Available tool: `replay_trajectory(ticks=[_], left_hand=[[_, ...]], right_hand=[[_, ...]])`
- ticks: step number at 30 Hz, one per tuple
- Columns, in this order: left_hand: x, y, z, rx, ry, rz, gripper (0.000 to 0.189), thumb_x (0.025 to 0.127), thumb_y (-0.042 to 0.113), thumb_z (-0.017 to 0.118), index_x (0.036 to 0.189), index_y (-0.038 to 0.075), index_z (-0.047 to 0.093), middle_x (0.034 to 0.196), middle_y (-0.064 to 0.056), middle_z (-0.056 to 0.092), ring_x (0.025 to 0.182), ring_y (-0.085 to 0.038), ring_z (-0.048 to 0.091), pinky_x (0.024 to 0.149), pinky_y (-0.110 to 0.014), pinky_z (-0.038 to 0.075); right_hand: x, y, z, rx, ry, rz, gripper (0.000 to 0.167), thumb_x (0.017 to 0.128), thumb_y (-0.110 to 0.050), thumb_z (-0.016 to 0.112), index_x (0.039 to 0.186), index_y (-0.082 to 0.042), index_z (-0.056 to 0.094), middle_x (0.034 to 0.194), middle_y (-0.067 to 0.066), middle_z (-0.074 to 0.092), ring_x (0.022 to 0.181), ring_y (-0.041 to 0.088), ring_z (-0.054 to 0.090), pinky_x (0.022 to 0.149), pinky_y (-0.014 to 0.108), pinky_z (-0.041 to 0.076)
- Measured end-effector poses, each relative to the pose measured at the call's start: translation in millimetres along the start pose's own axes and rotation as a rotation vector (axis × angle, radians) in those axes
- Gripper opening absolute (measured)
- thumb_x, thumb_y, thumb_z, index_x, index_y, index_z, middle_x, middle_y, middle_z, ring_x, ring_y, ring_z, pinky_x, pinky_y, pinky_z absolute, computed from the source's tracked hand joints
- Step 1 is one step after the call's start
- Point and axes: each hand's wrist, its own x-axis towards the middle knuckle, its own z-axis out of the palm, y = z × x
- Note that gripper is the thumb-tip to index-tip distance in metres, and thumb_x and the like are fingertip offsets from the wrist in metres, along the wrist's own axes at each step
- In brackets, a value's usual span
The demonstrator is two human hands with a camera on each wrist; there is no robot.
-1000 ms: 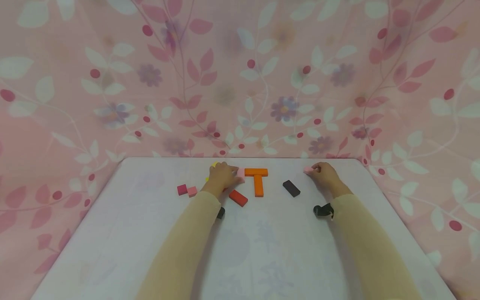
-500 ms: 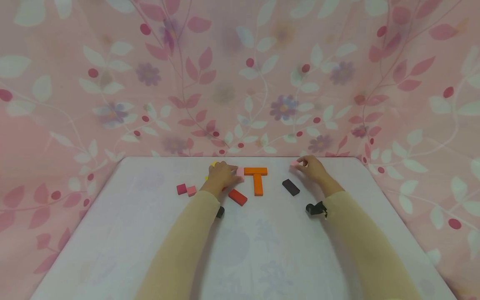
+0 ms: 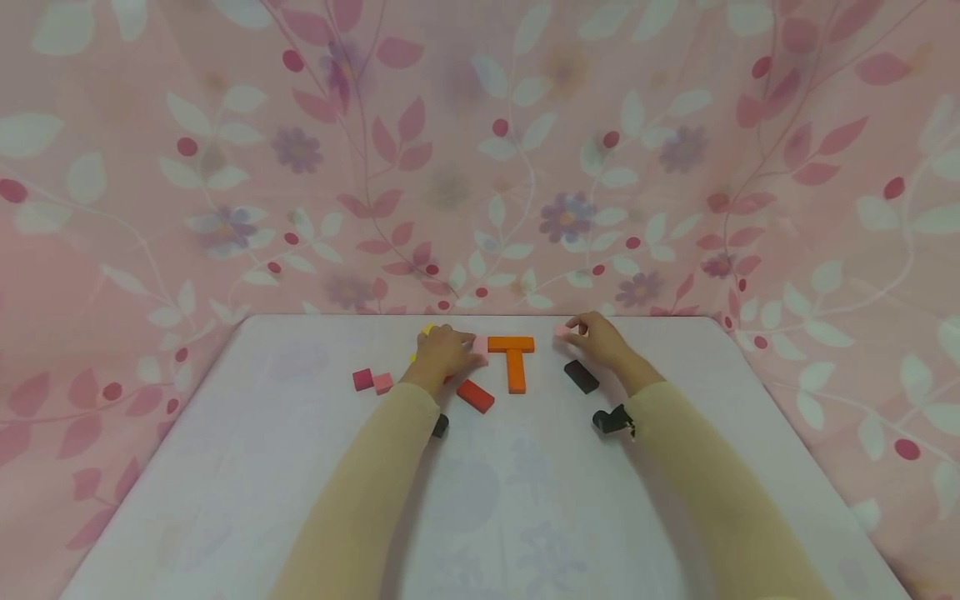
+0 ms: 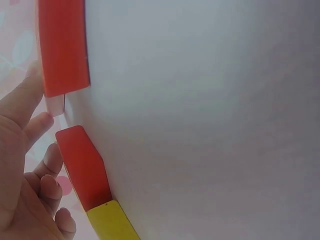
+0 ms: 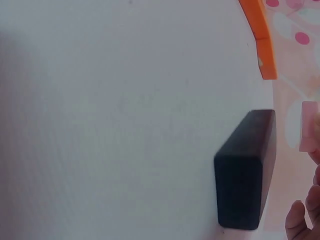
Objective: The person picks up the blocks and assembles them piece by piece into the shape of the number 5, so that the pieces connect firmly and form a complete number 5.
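Note:
My left hand [image 3: 447, 357] pinches a light pink block [image 3: 481, 350] between thumb and finger. That block stands against the left end of an orange bar [image 3: 511, 344]; a second orange bar [image 3: 516, 372] meets it, forming a T. Right of the T, my right hand [image 3: 600, 338] holds another pink block [image 3: 561, 332] by its fingertips, apart from the orange bars. In the right wrist view this pink block [image 5: 308, 127] appears raised at the right edge. Red [image 4: 85, 167] and yellow [image 4: 115, 220] blocks beside my left fingers are partly hidden by the hand in the head view.
A black block [image 3: 581, 377] lies just below my right hand. A loose red block [image 3: 476, 396] sits before the left hand. Farther left are a crimson cube [image 3: 363, 379] and a pink cube [image 3: 383, 383]. A floral cloth [image 3: 480, 167] rises behind the white table [image 3: 480, 517].
My right hand has moved left with the pink block, from the far right towards the orange T. The left hand has stayed in place on its pink block.

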Motion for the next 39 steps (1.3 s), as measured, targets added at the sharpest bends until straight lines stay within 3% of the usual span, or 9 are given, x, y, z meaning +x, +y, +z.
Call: replay_trajectory(ticks=[20,24,39], left_hand=[[7.8,-1.9,4.1,0.019,-0.023,0.007,0.066,0.087,0.064,0.065,0.145,0.032,0.055,0.129,-0.009,0.057,0.117,-0.03,0.046,0.104,-0.052,0.029],[6.8,-1.1,2.9,0.021,-0.016,0.004,0.066,0.087,0.064,0.065,0.144,0.033,0.055,0.127,-0.009,0.058,0.115,-0.03,0.047,0.103,-0.051,0.029],[0.1,-2.0,2.0,0.01,-0.001,0.012,0.064,0.089,0.061,0.065,0.144,0.03,0.056,0.129,-0.011,0.057,0.117,-0.032,0.047,0.105,-0.053,0.029]], right_hand=[[7.0,-10.0,28.4,-0.021,-0.069,-0.018,0.033,0.099,-0.024,0.065,0.122,-0.001,0.064,0.097,0.012,0.05,0.088,0.027,0.046,0.077,0.037,0.037],[7.1,-12.3,28.8,-0.034,-0.076,-0.043,0.032,0.1,-0.021,0.064,0.123,0.001,0.064,0.096,0.013,0.05,0.088,0.028,0.046,0.077,0.038,0.038],[16.4,-12.9,33.9,-0.089,-0.1,-0.019,0.035,0.099,-0.028,0.065,0.122,-0.001,0.065,0.093,0.012,0.051,0.087,0.028,0.048,0.075,0.036,0.038]])
